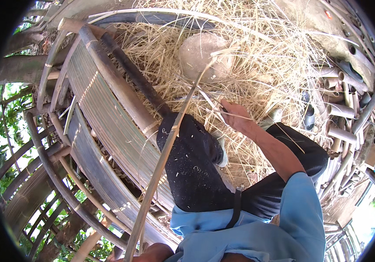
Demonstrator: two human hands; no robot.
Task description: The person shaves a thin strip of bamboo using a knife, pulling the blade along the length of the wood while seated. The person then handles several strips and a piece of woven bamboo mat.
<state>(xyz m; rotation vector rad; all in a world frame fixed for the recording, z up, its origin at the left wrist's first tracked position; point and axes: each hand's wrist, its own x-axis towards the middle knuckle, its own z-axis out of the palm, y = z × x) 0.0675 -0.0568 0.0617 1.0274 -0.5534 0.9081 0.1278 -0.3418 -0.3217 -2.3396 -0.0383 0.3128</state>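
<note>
A long split bamboo strip (163, 159) runs slantwise from the lower edge, past my bent knee, to a frayed pale end over a round stone. At the lower edge, my left hand (154, 252) shows only in part beside the strip's near end; its fingers are hidden. In front of my knees my right hand (236, 117) is closed around something narrow. A pale, blade-like piece (210, 99) sticks out from it toward the strip, but its kind is unclear. A thin bamboo sliver (279, 125) trails from near this hand over my right leg.
Straw-like bamboo shavings (266, 56) cover the ground around the stone (203, 54). To the left stands a slatted bamboo bench (109, 109) with thick poles and curved rails. Cut bamboo tubes (342, 111) are piled at right, near a dark sandal (310, 118).
</note>
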